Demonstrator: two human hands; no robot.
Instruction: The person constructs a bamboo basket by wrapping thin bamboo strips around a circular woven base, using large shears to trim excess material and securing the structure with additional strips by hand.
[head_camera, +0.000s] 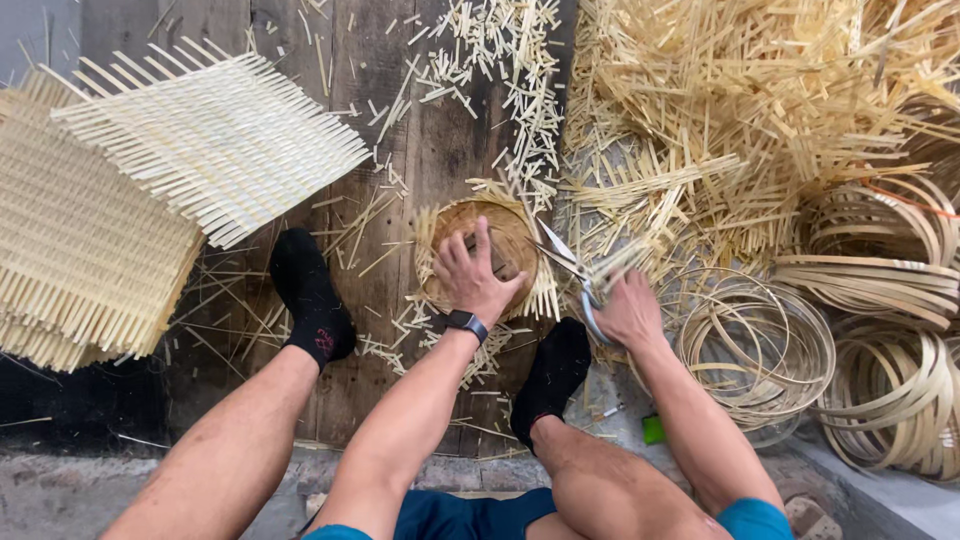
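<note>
My left hand (474, 277) presses flat, fingers spread, on a small round woven basket (503, 232) that lies upside down on the wooden boards, with loose strip ends sticking out around its rim. My right hand (628, 308) grips a pair of scissors (566, 262) whose blades point at the basket's right edge. A dark watch sits on my left wrist. My feet in black socks rest on either side of the basket.
Flat woven mats (215, 135) are stacked at the left. Cut strip offcuts (500, 60) litter the boards. A heap of loose strips (760, 90) and coils of bamboo hoops (760, 345) fill the right side. A small green object (653, 429) lies by my right leg.
</note>
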